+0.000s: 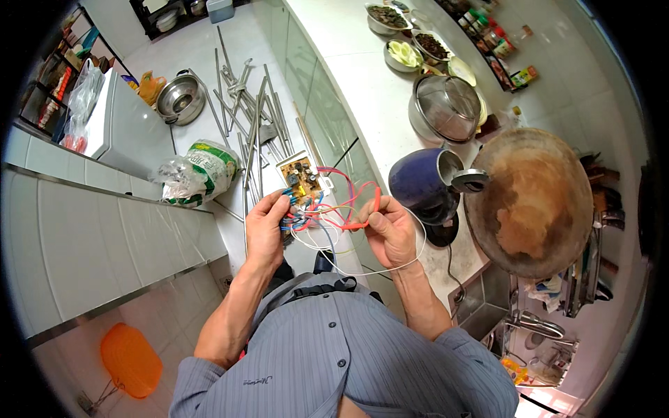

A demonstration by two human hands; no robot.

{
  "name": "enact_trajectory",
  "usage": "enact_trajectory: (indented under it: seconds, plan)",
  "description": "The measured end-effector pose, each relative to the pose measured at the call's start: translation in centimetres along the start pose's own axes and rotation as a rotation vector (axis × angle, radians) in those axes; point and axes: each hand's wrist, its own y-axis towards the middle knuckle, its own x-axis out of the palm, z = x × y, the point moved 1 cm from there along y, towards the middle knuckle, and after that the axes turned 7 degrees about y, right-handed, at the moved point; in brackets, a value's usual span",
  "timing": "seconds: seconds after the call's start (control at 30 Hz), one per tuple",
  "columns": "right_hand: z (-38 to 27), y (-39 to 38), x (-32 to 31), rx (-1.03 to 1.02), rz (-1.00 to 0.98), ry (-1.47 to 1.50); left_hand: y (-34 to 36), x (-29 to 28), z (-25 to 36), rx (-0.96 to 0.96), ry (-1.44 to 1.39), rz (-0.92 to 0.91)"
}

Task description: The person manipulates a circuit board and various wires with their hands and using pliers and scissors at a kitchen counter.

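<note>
With the left hand (263,228) pinching blue wires (286,197) below the circuit board (301,181), before the torso, and the right hand (391,233) pinching the red wire (378,199), best ease loops apart gently (tugging might strain joints).

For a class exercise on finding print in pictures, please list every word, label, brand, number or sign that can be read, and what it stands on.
Grey striped shirt: small dark script on the front; wording not copied here.
Green-and-white bag: print too small and creased to read.
Jars at upper right: labels too small.
Circuit board: any markings too small.
</note>
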Motion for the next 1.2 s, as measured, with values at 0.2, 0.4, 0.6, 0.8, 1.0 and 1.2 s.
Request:
enact_trajectory:
  seconds: [0.2, 0.4, 0.6, 0.8, 1.0, 1.2]
  plan:
    - [-0.1, 0.0, 0.2, -0.031, 0.155, -0.237, -0.4, 0.9, -0.6, 0.030, 0.015, -0.023]
    - [0.2, -1.6, -2.4, 0.173, 0.081, -0.429, -0.4, 0.6, -0.2, 0.004, -0.037, -0.091]
    - [-3.2, -7.3, -10.3, 0.637, -0.485, -1.649, -0.3, 0.4, 0.4, -0.005, -0.052, -0.162]
    - [-14.5, -5.0, -3.0, 0.378, 0.048, -1.316, -0.4, 0.8, 0.9, -0.055, -0.031, -0.278]
    - [-11.1, 1.4, 2.0, -0.036, 0.152, -0.874, -0.9, 3.5, 0.9, -0.124, -0.024, -0.490]
    - [-7.4, 2.6, 2.0, 0.137, 0.054, -0.723, -1.7, 4.7, 1.1, -0.184, 0.032, -0.557]
